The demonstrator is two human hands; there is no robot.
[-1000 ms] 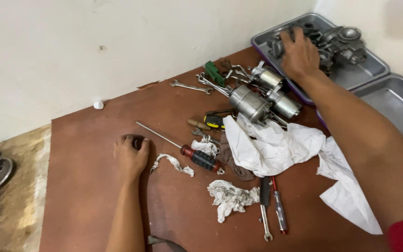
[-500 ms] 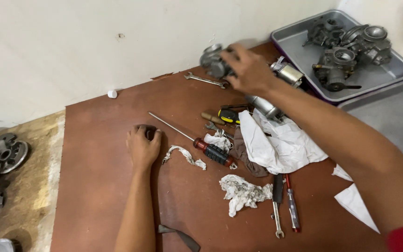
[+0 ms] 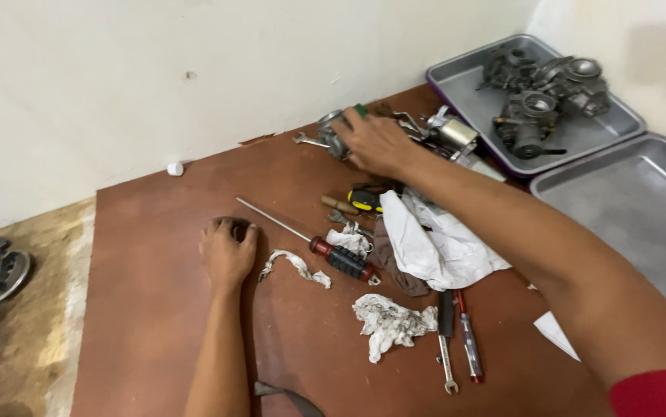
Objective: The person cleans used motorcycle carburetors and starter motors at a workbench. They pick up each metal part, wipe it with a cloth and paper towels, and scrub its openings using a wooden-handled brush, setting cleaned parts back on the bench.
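A: Right hand [image 3: 375, 143] is clamped over a grey metal engine part [image 3: 335, 139] at the far edge of the brown board [image 3: 147, 309], fingers wrapped on top, so grasping. The part sticks out on the hand's left side, near the wall.

B: Left hand?

A: Left hand [image 3: 227, 251] is curled knuckles-down on the board with a small dark round thing [image 3: 238, 229] under the fingertips. Cannot tell if it's pinched or just covered.

B: Which hand is nearer the part?

A: Right, it's touching it. Left is well apart, toward the near side.

B: Long axes?

A: Red-handled screwdriver [image 3: 325, 251] runs diagonally, shaft tip pointing up-left, passing just right of the left hand. Handle sits between both hands.

B: Counts?

A: 2 metal trays: the far one [image 3: 456, 81] holds a cluster of carburettor-type parts [image 3: 545, 96], the near one [image 3: 642, 224] looks bare. 1 big white cloth [image 3: 437, 243], 1 crumpled rag [image 3: 391, 324], 1 rag strip [image 3: 294, 266]. 1 open wrench [image 3: 310, 141] beside the part, 2 slim tools [image 3: 456, 340] side by side near the rag, 1 yellow-black tool [image 3: 365, 201], 1 white cap [image 3: 174, 168] by the wall.
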